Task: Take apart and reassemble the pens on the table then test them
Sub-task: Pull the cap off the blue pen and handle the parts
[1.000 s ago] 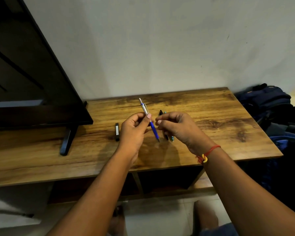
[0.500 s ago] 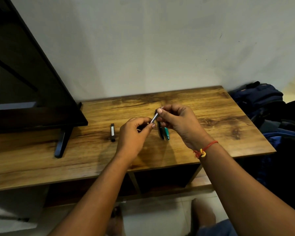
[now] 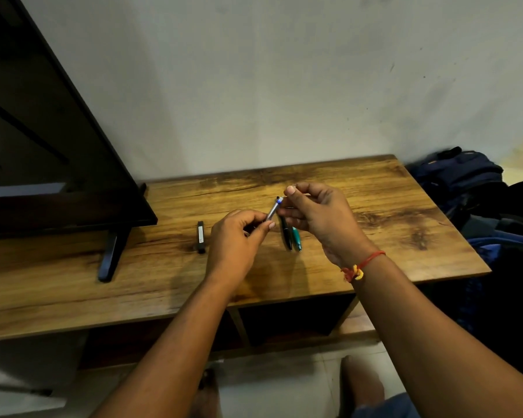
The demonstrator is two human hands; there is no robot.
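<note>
Head view | left hand [image 3: 239,236] is gripping pen [image 3: 272,210] by lower end above table [image 3: 375,191] middle | pen axis pointing up-right, top end just beside right hand [image 3: 317,214] | right hand curling there, grasp impossible to tell | right nearer top

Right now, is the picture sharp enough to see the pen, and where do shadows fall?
Head view: dim, warm light; the pen in the left hand shows fairly sharp; soft hand shadows fall on the table toward the person; the television is almost black; edges bend.
</note>
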